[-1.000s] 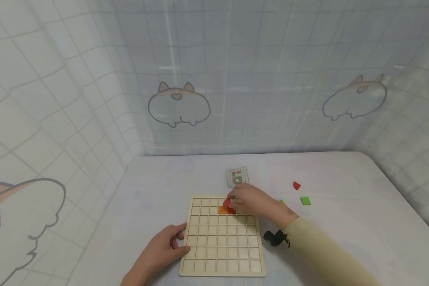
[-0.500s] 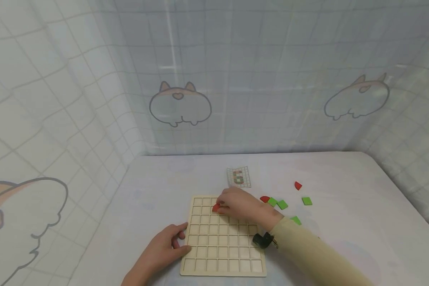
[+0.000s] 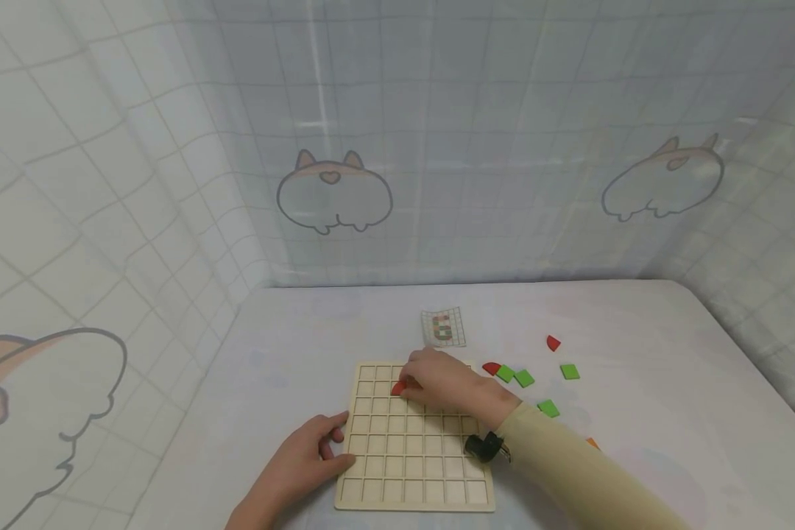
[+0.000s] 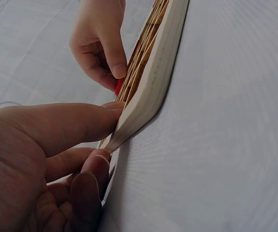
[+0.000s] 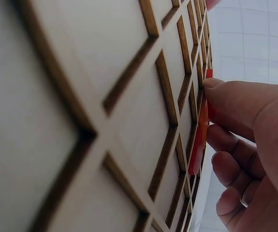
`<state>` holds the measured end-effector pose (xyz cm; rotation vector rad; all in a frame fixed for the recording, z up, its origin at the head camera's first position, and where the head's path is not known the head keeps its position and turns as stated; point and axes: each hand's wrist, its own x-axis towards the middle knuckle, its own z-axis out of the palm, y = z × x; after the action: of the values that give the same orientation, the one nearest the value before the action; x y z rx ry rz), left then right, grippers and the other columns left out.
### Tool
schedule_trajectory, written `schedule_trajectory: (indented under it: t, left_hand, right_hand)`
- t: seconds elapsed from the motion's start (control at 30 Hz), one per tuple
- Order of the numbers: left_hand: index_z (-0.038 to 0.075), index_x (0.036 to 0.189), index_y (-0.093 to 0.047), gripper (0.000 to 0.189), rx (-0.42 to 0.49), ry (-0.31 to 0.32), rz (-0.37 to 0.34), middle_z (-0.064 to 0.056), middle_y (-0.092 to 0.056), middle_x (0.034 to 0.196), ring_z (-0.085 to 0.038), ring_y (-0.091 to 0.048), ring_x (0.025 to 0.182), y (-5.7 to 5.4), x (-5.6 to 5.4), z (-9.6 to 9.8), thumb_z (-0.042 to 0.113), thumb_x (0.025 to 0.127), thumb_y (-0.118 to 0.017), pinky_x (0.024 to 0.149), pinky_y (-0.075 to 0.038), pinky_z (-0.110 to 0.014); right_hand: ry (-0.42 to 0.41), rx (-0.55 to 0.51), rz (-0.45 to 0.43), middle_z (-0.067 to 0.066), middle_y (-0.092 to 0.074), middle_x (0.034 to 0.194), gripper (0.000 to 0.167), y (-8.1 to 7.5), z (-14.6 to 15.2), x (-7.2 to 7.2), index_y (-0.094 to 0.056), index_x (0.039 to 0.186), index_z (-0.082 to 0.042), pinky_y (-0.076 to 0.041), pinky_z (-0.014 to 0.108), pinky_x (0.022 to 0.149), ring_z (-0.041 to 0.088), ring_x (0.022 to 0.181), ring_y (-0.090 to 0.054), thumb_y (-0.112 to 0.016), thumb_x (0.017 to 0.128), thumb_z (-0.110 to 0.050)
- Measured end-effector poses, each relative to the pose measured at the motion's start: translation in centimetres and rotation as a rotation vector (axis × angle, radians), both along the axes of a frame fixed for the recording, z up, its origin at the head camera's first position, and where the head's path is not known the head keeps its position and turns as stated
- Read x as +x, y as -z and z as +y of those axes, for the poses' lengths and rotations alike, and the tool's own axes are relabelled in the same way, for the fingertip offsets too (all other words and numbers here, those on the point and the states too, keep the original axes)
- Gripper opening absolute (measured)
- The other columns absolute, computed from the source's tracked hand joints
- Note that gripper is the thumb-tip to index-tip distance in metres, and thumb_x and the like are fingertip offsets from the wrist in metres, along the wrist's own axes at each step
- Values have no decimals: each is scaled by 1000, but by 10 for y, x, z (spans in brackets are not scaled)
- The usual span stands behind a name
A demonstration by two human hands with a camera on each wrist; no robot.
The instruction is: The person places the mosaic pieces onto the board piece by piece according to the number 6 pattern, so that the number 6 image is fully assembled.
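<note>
A pale wooden grid board (image 3: pixel 414 467) lies on the table. At its left edge my left hand (image 3: pixel 305 453) holds the rim; the left wrist view shows the thumb (image 4: pixel 76 123) on top and curled fingers at the side. My right hand (image 3: pixel 440 379) pinches a red quarter-circle tile (image 3: pixel 397 388) over a cell in the second row from the far edge, left of the middle. Beyond that thumb, the right wrist view shows an orange tile (image 5: pixel 204 118) and another red tile (image 5: pixel 196 152) in the grid, both hidden by the hand in the head view.
Right of the board lie green square tiles (image 3: pixel 524 378), red quarter-circle tiles (image 3: pixel 553 343) and an orange tile (image 3: pixel 592 443) partly behind the right sleeve. A printed pattern card (image 3: pixel 443 327) is behind the board. A dark wrist camera (image 3: pixel 482 447) hangs over the board's right side.
My right hand has moved left across the board with the red tile, from beyond the orange tile to the cell on its left. The left hand stays at the board's edge.
</note>
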<state>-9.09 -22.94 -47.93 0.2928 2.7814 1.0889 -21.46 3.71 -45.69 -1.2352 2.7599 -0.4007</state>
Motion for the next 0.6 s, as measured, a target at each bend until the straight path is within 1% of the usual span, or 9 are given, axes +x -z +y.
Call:
schedule_trajectory:
  t: [0.23,0.4,0.6]
  left_hand:
    - [5,139,-56,71,-9,-6,-15,9,-54,96,-3,-51,67,1,-1,-1,34,80,-82,61,-43,-24]
    - [5,139,-57,71,-18,-10,-9,9,-54,96,-3,-51,67,1,-1,-1,34,79,-82,60,-42,-24]
    - [4,139,-56,71,-1,-5,-22,8,-54,96,-4,-51,68,1,-2,-1,34,80,-82,60,-43,-24]
  right_hand:
    - [-1,-11,-13,-13,-54,83,22,-2,0,1,-75,105,-20,-43,22,70,7,78,-48,-72,91,-37]
    - [-11,-17,-10,-13,-55,84,22,-3,-1,0,-76,105,-20,-43,22,71,6,79,-48,-73,91,-37]
    - [-8,-16,-10,-13,-56,85,22,-2,0,-1,-77,104,-20,-44,22,71,6,79,-49,-73,90,-36]
